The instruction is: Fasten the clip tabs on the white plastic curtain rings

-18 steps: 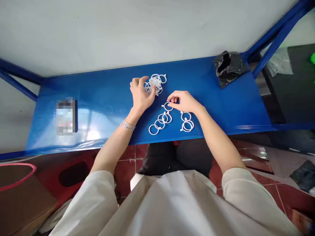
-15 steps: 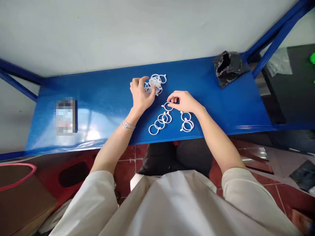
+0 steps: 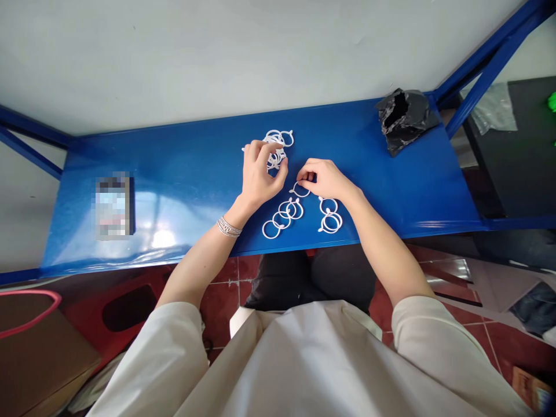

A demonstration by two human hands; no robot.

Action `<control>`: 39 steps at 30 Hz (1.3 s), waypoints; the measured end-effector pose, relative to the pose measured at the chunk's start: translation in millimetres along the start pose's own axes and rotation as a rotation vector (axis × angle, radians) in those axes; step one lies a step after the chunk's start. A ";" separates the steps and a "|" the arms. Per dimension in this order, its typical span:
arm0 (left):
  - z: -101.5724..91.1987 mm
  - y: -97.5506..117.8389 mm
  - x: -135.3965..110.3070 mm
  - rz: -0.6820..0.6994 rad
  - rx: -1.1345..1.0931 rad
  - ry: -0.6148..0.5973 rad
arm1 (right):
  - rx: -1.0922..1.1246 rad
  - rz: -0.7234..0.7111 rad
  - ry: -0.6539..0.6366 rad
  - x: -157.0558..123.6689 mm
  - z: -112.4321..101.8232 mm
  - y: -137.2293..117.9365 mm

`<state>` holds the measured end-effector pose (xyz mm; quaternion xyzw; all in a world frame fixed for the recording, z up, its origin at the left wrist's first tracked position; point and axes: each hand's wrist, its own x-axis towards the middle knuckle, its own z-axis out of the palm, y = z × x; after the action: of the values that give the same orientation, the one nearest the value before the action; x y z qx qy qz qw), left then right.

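Note:
On the blue shelf (image 3: 182, 174) lies a heap of white plastic rings (image 3: 278, 140) near the wall. My left hand (image 3: 260, 174) is curled over the heap's near side, fingers pinched on a white ring. My right hand (image 3: 324, 178) pinches another white ring (image 3: 299, 190) that rests on the shelf. Just below it a chain of linked rings (image 3: 282, 215) runs toward the front edge. A second small cluster of rings (image 3: 329, 217) lies under my right wrist.
A crumpled black plastic bag (image 3: 402, 119) sits at the shelf's far right by the blue frame post (image 3: 482, 63). A phone (image 3: 113, 204) lies at the left. Red floor tiles (image 3: 456, 289) and a cardboard box (image 3: 39, 353) lie below.
My left hand has shifted right and nearer, from the heap's left side toward my right hand, closing its fingers. The right hand has hardly moved.

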<state>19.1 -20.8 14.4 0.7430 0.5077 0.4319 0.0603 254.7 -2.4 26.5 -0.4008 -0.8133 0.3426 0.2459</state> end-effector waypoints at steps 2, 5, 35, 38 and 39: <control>0.1 3.8 -1.2 0.029 -0.065 -0.045 | 0.047 -0.002 0.058 0.0 0.0 -0.9; 1.2 8.1 -2.8 0.052 -0.143 -0.103 | 0.124 -0.007 0.189 -0.4 -0.2 -2.4; 5.3 25.7 -5.9 -0.165 -0.713 -0.509 | 0.850 0.242 -0.136 1.4 -3.8 -15.9; 4.3 31.4 -5.6 -0.148 -0.773 -0.538 | 0.801 0.218 -0.156 1.5 -0.2 -19.5; 3.5 33.5 -5.1 -0.146 -0.789 -0.550 | 0.799 0.201 -0.154 1.9 1.7 -20.4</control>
<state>44.5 -39.7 27.0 0.7125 0.3213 0.3735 0.4996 242.7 -10.5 41.1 -0.3243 -0.5893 0.6826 0.2858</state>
